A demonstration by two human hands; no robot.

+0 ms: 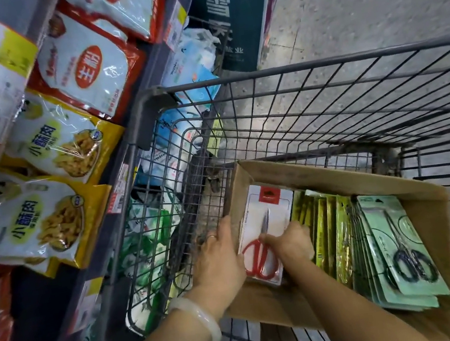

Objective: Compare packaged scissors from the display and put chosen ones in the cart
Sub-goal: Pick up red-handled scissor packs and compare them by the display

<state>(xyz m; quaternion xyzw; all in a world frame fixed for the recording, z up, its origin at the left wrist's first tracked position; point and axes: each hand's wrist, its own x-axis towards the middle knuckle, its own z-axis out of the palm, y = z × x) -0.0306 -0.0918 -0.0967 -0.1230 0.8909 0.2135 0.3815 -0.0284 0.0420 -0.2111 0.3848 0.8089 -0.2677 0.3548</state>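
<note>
A cardboard box (318, 175) sits inside a wire shopping cart (323, 91). At its left end lies a white card pack of red-handled scissors (269, 222). My left hand (216, 259) grips the pack's left edge against the box wall. My right hand (290, 241) presses on the pack's right side, fingers curled over it beside the red handles. To the right stand several yellow-green packs (327, 228) on edge, then a stack of pale green packs with black-handled scissors (399, 249) on top.
Store shelves on the left hold yellow snack bags (49, 155) and red-and-white bags (85, 65). A white bangle (199, 320) circles my left wrist. Concrete floor (368, 3) shows beyond the cart. Lower shelves with blue and green packs show through the cart's left wall.
</note>
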